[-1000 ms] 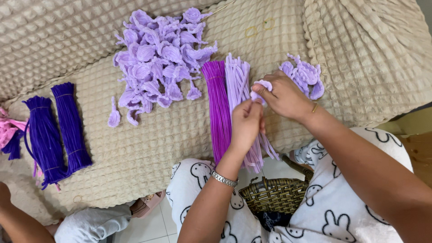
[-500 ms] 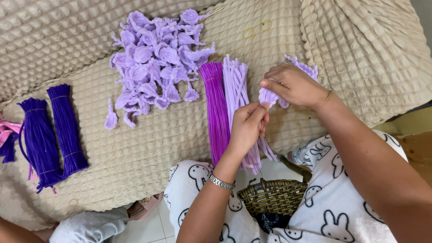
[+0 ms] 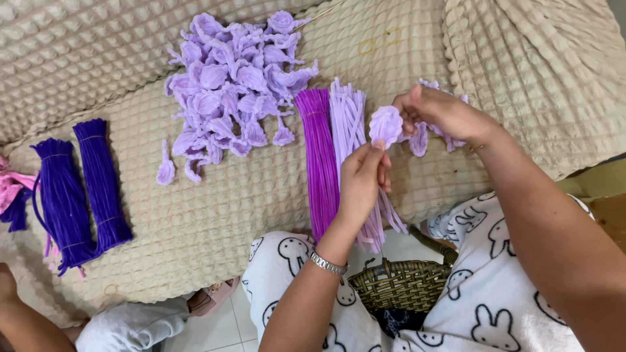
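The small lilac fuzzy chenille petal (image 3: 386,125) looked soft and matt; the beige waffle-textured cloth cover (image 3: 215,195) was bumpy; the brown woven wicker basket (image 3: 401,287) was rough.

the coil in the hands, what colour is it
Pale lilac; the coil shows best in the head view, held between both hands.

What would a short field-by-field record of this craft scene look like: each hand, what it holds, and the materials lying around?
left hand: pinches the lower edge of the lilac petal
right hand: grips the petal's right side
petal pile: many lilac pieces, heaped on the beige cover
stem bundles: magenta bundle beside lilac bundle
far left: two dark purple bundles
below: wicker basket between the knees
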